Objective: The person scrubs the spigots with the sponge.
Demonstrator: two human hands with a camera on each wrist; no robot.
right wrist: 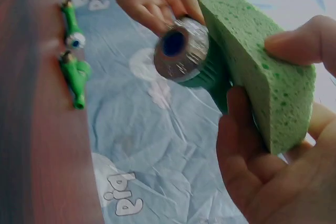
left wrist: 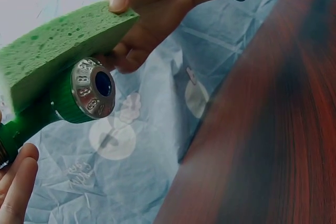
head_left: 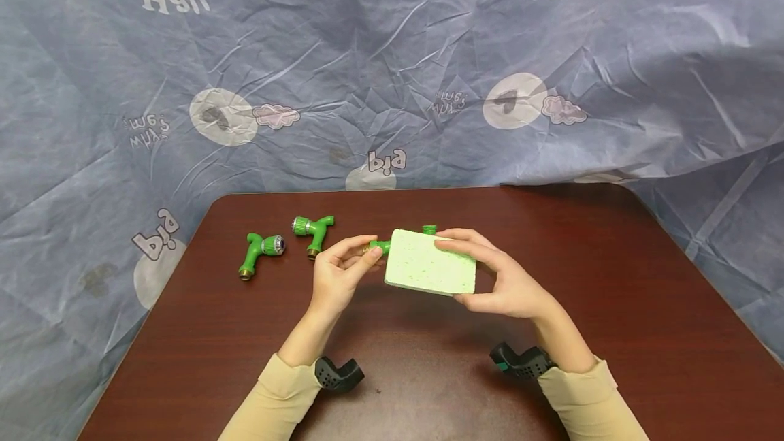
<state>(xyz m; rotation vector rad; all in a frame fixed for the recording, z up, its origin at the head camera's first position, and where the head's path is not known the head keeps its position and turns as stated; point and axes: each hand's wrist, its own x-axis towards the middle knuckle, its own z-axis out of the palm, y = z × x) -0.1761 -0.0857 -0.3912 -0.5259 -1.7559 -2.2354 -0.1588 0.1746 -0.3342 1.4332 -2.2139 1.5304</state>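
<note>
A green tap (left wrist: 86, 90) with a silver-rimmed knob is held up by my left hand (head_left: 344, 271), whose thumb and fingers pinch its threaded end. My right hand (head_left: 511, 283) grips a light green sponge (head_left: 431, 263) by its right end, thumb on one side and fingers on the other. The sponge lies against the tap and hides most of it in the head view. In the right wrist view the knob (right wrist: 181, 48) shows beside the sponge's face.
Two more green taps (head_left: 260, 254) (head_left: 314, 233) lie on the brown table (head_left: 612, 278) at the left. A patterned blue-grey cloth (head_left: 392, 73) hangs behind the table. Dark devices are strapped at both wrists.
</note>
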